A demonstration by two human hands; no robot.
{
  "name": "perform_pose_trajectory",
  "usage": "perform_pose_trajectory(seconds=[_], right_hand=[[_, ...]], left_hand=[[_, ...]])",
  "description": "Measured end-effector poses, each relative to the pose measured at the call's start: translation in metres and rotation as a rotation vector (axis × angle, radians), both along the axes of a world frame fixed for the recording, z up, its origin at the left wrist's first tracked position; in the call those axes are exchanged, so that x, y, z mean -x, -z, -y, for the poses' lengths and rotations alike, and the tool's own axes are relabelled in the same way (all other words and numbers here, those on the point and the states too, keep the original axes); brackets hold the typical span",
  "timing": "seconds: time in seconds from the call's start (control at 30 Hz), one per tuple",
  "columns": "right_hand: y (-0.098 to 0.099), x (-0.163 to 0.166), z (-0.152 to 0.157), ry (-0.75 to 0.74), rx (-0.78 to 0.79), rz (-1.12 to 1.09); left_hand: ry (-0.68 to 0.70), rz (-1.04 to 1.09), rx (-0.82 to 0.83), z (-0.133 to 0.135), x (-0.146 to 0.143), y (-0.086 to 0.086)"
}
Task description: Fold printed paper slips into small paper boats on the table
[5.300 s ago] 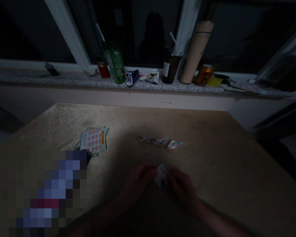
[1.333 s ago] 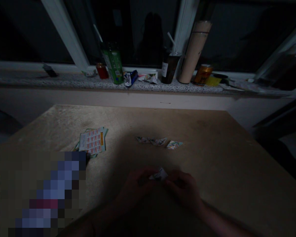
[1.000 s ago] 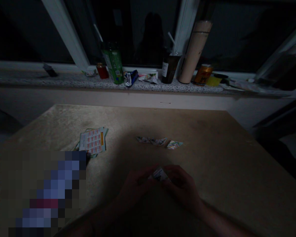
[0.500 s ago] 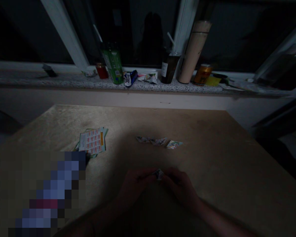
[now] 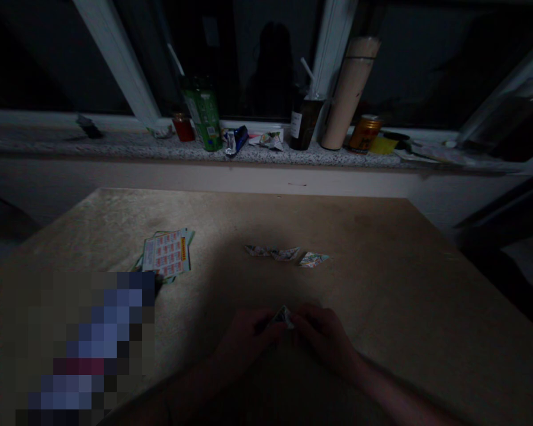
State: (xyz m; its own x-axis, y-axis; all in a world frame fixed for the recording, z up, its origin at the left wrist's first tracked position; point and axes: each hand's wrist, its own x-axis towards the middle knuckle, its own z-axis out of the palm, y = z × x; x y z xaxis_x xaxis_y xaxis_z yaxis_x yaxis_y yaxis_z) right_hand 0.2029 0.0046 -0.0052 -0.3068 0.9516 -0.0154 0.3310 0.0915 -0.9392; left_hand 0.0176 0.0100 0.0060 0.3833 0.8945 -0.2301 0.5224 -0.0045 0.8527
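Between my two hands is a small folded piece of printed paper [image 5: 283,315], its pointed top facing away from me. My left hand [image 5: 251,332] pinches its left side, and my right hand [image 5: 318,329] pinches the right side. Both hands are in shadow, so the fingertips are hard to make out. Beyond them on the table lie small folded paper boats [image 5: 285,254] in a row, with another folded paper piece [image 5: 314,260] at the right end.
A stack of printed paper sheets [image 5: 166,253] lies on the table [image 5: 364,231] to the left, beside a blurred-out patch. Along the granite windowsill [image 5: 257,156] stand a green cup [image 5: 206,118], a dark cup with a straw [image 5: 305,124], a pink flask [image 5: 350,94] and a gold can [image 5: 364,135].
The folded paper has tilted slightly between my fingers, and more of its pointed face shows. My hands have shifted only a little. Everything else is unmoved.
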Motion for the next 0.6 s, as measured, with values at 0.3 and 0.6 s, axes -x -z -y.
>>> perform_pose_trajectory(seconds=[0.3, 0.6], right_hand=[[0.0039, -0.0004, 0.0004, -0.024, -0.002, -0.02], [0.0036, 0.0009, 0.0008, -0.096, -0.027, 0.016]], left_hand=[[-0.023, 0.049, 0.055, -0.0005, -0.0015, -0.0022], [0.015, 0.05, 0.077, 0.0019, -0.0033, -0.0045]])
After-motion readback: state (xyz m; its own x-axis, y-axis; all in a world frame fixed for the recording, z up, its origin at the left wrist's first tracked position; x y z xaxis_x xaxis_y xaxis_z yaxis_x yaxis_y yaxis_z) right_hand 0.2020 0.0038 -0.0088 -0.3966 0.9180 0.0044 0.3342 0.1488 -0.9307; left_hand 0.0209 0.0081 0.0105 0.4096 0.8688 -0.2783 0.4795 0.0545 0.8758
